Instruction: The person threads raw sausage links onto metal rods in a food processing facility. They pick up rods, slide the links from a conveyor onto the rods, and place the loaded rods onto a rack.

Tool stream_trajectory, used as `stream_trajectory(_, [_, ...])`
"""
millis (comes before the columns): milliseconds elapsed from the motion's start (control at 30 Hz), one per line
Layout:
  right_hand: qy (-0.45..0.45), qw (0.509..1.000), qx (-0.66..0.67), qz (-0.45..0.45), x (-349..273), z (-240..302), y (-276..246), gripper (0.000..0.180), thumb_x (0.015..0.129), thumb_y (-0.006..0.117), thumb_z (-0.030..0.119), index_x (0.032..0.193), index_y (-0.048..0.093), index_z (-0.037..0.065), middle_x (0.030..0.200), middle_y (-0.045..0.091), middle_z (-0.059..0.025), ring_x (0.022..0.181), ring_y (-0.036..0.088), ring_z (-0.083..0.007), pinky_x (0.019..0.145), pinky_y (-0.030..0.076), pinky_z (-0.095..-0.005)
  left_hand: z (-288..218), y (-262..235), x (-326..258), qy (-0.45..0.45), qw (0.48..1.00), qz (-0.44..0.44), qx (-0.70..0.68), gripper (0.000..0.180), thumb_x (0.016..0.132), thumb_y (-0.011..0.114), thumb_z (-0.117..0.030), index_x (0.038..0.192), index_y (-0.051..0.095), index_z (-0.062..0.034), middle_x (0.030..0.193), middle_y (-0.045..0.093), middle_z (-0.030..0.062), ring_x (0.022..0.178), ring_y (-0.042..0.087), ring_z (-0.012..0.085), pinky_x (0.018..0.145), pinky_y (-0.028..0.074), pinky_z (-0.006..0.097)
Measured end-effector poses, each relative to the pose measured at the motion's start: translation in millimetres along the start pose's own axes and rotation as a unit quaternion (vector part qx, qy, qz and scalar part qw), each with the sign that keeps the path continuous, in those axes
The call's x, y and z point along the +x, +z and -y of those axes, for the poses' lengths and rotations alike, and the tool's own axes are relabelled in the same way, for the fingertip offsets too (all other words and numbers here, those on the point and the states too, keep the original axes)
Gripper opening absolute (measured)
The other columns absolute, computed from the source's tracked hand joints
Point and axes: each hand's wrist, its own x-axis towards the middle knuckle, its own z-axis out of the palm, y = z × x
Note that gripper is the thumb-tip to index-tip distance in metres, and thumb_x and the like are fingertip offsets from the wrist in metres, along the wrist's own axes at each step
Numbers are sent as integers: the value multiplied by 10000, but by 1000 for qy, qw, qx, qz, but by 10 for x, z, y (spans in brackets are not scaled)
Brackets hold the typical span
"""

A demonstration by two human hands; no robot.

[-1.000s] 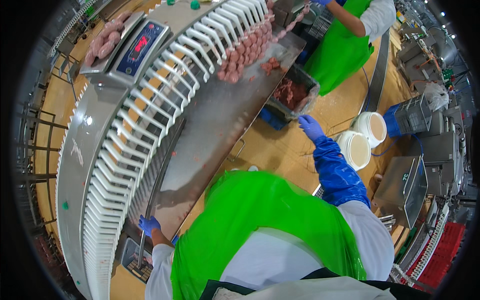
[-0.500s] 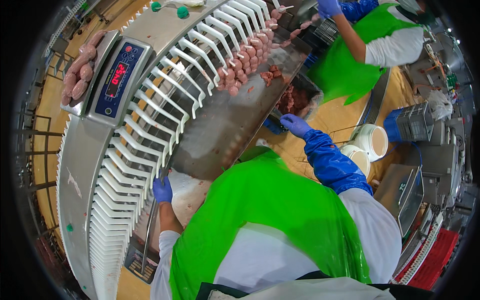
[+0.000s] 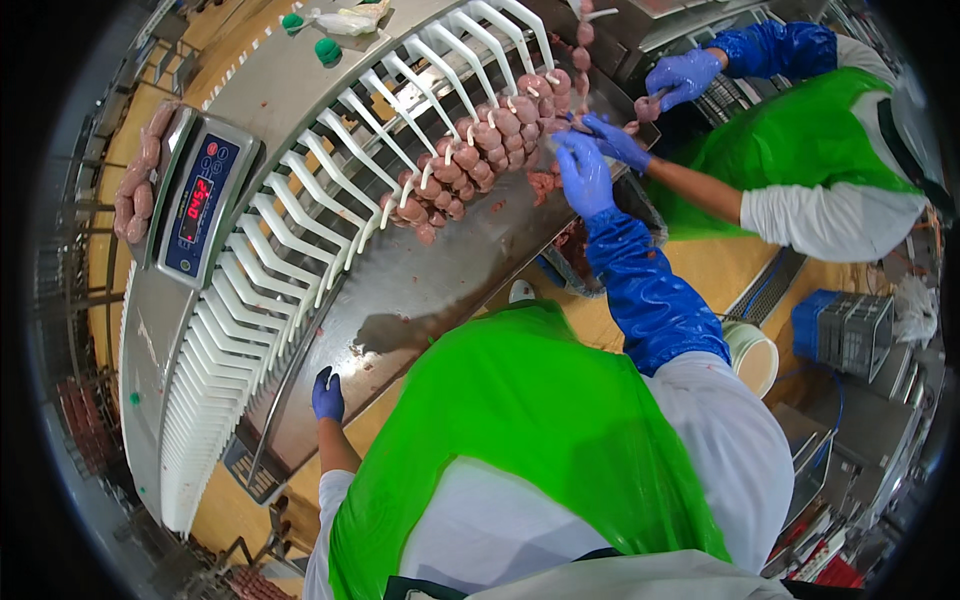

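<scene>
plump pink linked sausages hang in tight, rounded clusters.

Digital bench scale: one lit numeric display — red figures on a blue control panel. The figures run lengthwise along the panel and appear turned on their side in the head view. Round keys at the panel's upper end bear markings — too small to read. Fine lettering beside the display is likewise illegible.

Glare and shadow on steel table
</scene>
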Motion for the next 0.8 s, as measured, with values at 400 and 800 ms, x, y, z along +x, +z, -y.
stream_trajectory(400, [-78,989,-93,-83,541,-92,365,460,864,685,193,1268,569,7,1156,587,-230,1082,548,-393,943,435,-455,-1,424,-989,-102,995,16,-10,385,956,584,-225,1246,603,27,1250,651,182,1156,617,271,991,458,352])
stream_trajectory(800, [-7,926,-103,364,-386,-460,13,445,894,647,313,1239,618,34,1191,617,-210,1123,586,-373,982,463,-423,-259,614,-986,-69,996,-51,3,320,974,556,-169,1221,626,22,1207,671,164,1132,626,240,1000,455,334])
